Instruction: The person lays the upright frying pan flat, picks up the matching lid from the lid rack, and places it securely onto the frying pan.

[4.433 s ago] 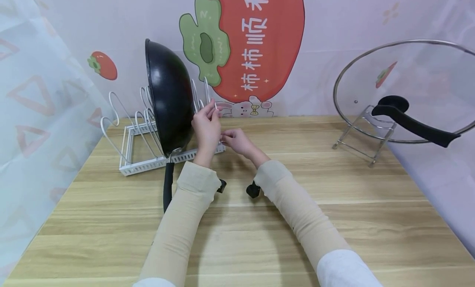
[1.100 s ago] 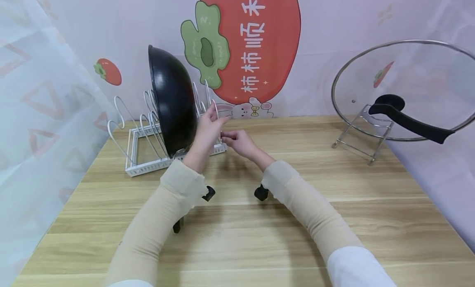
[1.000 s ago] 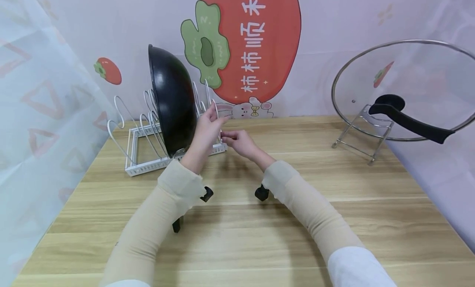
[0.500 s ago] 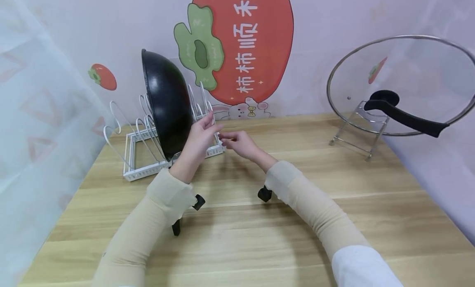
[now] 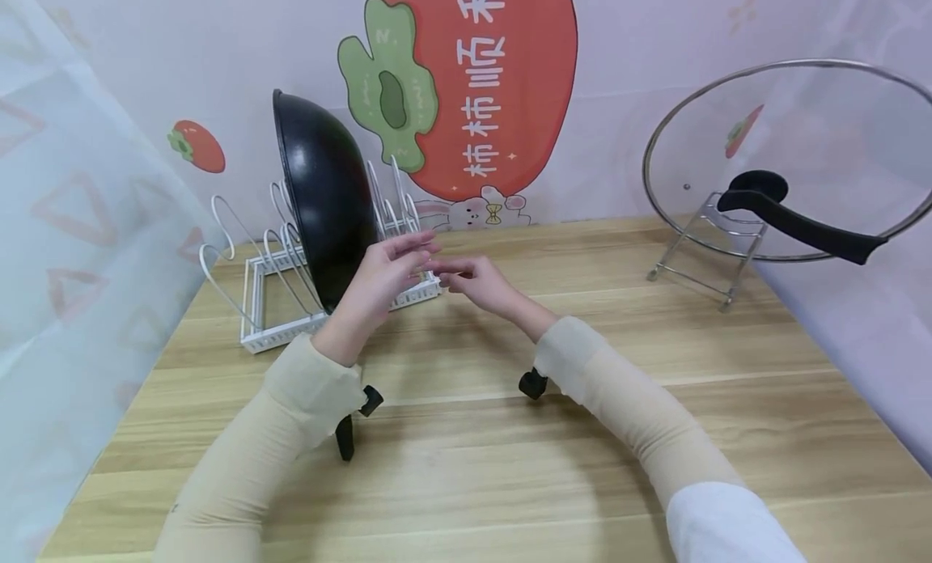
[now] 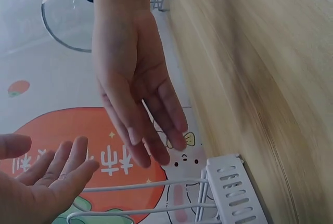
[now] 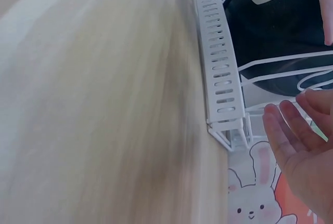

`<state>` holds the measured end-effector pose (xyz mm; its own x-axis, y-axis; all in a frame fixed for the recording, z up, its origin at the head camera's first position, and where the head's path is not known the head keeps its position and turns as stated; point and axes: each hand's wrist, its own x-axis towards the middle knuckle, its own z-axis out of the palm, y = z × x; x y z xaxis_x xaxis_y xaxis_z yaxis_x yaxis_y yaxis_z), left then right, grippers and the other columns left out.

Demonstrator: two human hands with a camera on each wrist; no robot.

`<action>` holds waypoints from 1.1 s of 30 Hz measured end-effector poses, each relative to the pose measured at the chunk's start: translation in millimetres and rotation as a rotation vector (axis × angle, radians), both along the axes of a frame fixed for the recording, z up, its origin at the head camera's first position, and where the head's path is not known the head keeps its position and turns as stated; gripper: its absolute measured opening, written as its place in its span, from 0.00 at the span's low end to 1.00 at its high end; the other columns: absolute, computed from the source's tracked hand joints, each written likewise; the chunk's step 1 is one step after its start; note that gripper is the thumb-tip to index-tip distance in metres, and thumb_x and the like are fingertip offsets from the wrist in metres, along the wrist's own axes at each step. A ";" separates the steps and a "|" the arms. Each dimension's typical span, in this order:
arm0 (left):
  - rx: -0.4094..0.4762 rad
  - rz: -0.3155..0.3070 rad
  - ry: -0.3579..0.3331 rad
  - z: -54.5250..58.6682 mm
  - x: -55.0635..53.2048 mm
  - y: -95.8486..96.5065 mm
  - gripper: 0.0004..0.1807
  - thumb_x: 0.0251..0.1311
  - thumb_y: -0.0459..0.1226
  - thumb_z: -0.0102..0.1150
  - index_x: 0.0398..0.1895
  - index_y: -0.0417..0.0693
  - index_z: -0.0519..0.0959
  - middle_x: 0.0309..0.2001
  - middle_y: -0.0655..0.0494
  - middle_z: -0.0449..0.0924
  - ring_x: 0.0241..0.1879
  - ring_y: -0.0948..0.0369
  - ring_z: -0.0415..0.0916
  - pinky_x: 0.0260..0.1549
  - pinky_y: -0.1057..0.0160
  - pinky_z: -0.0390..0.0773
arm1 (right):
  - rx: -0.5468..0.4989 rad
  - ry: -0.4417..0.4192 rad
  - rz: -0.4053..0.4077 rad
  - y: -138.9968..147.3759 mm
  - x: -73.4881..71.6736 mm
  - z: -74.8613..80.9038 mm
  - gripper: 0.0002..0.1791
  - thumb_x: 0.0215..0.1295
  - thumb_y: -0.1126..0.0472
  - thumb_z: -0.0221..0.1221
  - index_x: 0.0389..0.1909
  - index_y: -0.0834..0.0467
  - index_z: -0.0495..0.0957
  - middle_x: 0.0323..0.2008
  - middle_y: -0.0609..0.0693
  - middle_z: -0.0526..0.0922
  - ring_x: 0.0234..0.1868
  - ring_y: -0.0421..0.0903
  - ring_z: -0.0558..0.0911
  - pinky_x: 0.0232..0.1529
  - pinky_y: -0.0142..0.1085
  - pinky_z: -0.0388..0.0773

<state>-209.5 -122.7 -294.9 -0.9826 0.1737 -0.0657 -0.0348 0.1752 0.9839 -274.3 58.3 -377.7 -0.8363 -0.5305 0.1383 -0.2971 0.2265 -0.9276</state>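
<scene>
In the head view a black wok [image 5: 324, 199] stands on its side in a white wire rack [image 5: 280, 332]. Its black handle [image 5: 345, 438] shows below my left sleeve. My left hand [image 5: 379, 284] is in front of the wok and the right end of the rack, fingers extended and holding nothing. Close by on the right, my right hand [image 5: 480, 286] has loosely bent fingers with nothing between them. From the left wrist, the right hand [image 6: 132, 78] hangs beside the rack's end [image 6: 237, 190]. The right wrist view has the right hand's fingertips [image 7: 273, 112] just off the end wires.
At the right, a clear glass lid [image 5: 823, 134] with a metal rim and black handle [image 5: 808, 223] leans on a small chrome stand [image 5: 709, 251]. The wooden table [image 5: 473, 466] runs up to a printed cloth backdrop [image 5: 619, 142]. Black wrist-camera mounts [image 5: 534, 383] sit under the sleeves.
Both hands were at the rack's right-end wires, with the left touching the upper part. The left has come down and away from the wire; the right has let go and its fingers have loosened.
</scene>
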 end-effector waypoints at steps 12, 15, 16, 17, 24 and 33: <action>-0.179 -0.155 -0.004 -4.7 17.1 -24.9 0.22 0.77 0.38 0.52 0.69 0.41 0.73 0.63 0.41 0.77 0.63 0.47 0.76 0.65 0.44 0.70 | 0.001 -0.061 0.089 9.7 23.5 0.4 0.18 0.78 0.68 0.54 0.63 0.70 0.77 0.58 0.68 0.80 0.57 0.64 0.81 0.57 0.40 0.80; -0.197 -0.169 0.008 -6.5 21.0 -31.3 0.22 0.76 0.39 0.53 0.69 0.40 0.73 0.62 0.40 0.77 0.61 0.47 0.77 0.64 0.44 0.71 | -0.012 -0.065 0.088 9.4 28.7 0.4 0.17 0.77 0.67 0.55 0.62 0.69 0.78 0.58 0.67 0.81 0.56 0.61 0.82 0.56 0.39 0.80; -0.200 -0.172 0.014 -7.0 22.3 -33.4 0.22 0.76 0.39 0.54 0.69 0.40 0.73 0.62 0.40 0.77 0.61 0.47 0.77 0.64 0.44 0.71 | -0.016 -0.066 0.083 9.2 30.3 0.5 0.17 0.77 0.67 0.55 0.61 0.69 0.78 0.57 0.66 0.81 0.56 0.60 0.83 0.56 0.38 0.80; -0.202 -0.174 0.018 -7.5 23.5 -35.5 0.22 0.76 0.39 0.54 0.69 0.40 0.73 0.62 0.40 0.78 0.61 0.47 0.78 0.64 0.44 0.71 | -0.024 -0.068 0.081 8.9 31.6 0.5 0.17 0.76 0.67 0.55 0.61 0.69 0.79 0.57 0.66 0.82 0.56 0.60 0.83 0.56 0.38 0.80; -0.202 -0.202 0.064 -9.2 35.8 -50.8 0.21 0.76 0.38 0.55 0.64 0.33 0.75 0.56 0.38 0.81 0.56 0.47 0.81 0.62 0.45 0.74 | -0.022 -0.098 0.124 4.8 40.4 0.4 0.17 0.77 0.66 0.55 0.60 0.70 0.79 0.57 0.66 0.82 0.57 0.61 0.82 0.56 0.39 0.80; -0.220 -0.237 0.100 -11.2 49.4 -77.8 0.19 0.75 0.37 0.56 0.60 0.31 0.76 0.51 0.40 0.83 0.54 0.46 0.82 0.57 0.49 0.78 | -0.069 -0.120 0.175 -5.4 52.4 -0.7 0.16 0.75 0.69 0.57 0.58 0.71 0.79 0.56 0.69 0.81 0.54 0.58 0.84 0.56 0.44 0.81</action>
<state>-160.0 -200.5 -306.1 -0.9202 0.3901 -0.0324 0.1268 0.3752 0.9182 -221.9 52.9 -378.4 -0.7449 -0.6619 0.0838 -0.2126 0.1163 -0.9702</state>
